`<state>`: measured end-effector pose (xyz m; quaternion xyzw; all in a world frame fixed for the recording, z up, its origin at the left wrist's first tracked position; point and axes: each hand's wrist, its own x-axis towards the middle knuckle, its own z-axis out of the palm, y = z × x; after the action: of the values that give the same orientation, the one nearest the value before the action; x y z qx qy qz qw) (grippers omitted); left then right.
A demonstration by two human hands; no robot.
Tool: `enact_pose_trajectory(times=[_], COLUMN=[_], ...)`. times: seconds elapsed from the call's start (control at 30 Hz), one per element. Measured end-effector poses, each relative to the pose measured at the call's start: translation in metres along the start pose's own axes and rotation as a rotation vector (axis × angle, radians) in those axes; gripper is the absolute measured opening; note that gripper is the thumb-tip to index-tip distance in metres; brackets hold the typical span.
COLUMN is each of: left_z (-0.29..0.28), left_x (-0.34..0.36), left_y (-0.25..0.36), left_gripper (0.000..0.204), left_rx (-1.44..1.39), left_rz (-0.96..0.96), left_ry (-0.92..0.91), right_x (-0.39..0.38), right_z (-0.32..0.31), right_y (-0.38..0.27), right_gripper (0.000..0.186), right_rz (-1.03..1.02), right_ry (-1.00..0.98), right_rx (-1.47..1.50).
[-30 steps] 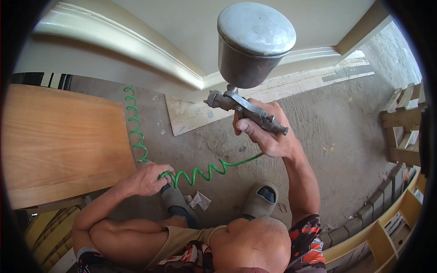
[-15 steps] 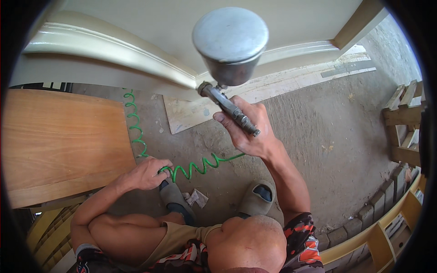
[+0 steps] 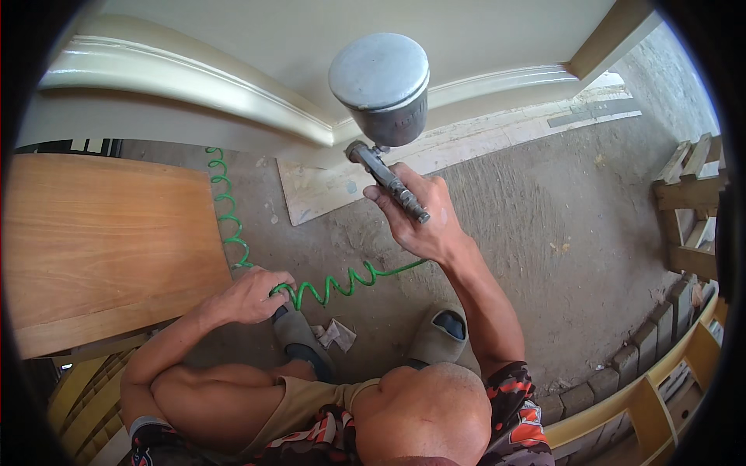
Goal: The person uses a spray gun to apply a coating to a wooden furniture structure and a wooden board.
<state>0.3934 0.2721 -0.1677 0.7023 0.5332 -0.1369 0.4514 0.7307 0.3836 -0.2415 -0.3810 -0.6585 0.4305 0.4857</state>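
My right hand (image 3: 420, 217) is wrapped round a metal spray gun (image 3: 386, 177) in the middle of the view. On top of the gun sits a round grey cup (image 3: 381, 89) with a lid, a little short of the pale painted panel (image 3: 256, 46). A coiled green air hose (image 3: 334, 287) runs from below my right hand to my left hand (image 3: 252, 297). My left fingers are closed round the coil above my left slipper. Beyond that hand the hose goes on away along the wooden board's edge. The trigger is hidden from view.
A brown wooden board (image 3: 109, 241) lies at the left. Pale, paint-marked boards (image 3: 311, 194) lie along the foot of the panel. At the right stand a wooden pallet (image 3: 691, 202), a row of bricks (image 3: 645, 346) and a yellow wooden frame (image 3: 645, 412). Crumpled paper (image 3: 336, 334) lies between my slippers.
My right hand has shifted slightly with the spray gun; the cup now sits a little lower and further left in view and is tilted differently. My left hand stays on the hose.
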Motion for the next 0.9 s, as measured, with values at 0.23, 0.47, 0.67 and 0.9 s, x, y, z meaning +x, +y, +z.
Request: enact_pose_trajectory(times=[0.23,0.47,0.67,0.9], left_z=[0.002,0.003,0.003,0.002], left_x=[-0.001,0.002,0.002,0.001], left_y=[-0.001,0.001,0.0,0.001], left_gripper=[0.029,0.029,0.03,0.031], left_rx=[-0.003,0.029,0.034,0.069], left_rz=[0.017,0.023,0.004,0.009], left_ry=[-0.002,0.005,0.0,-0.011], right_x=[-0.007,-0.013,-0.022,-0.028], right_z=[-0.008,-0.004,0.016,0.024], right_y=[0.01,0.02,0.025,0.02], right_gripper=[0.028,0.026,0.023,0.023], right_rz=[0.11,0.184,0.133,0.215], right_ry=[-0.077,-0.148,0.048,0.024], right_rx=[-0.033,0.052,-0.087,-0.055])
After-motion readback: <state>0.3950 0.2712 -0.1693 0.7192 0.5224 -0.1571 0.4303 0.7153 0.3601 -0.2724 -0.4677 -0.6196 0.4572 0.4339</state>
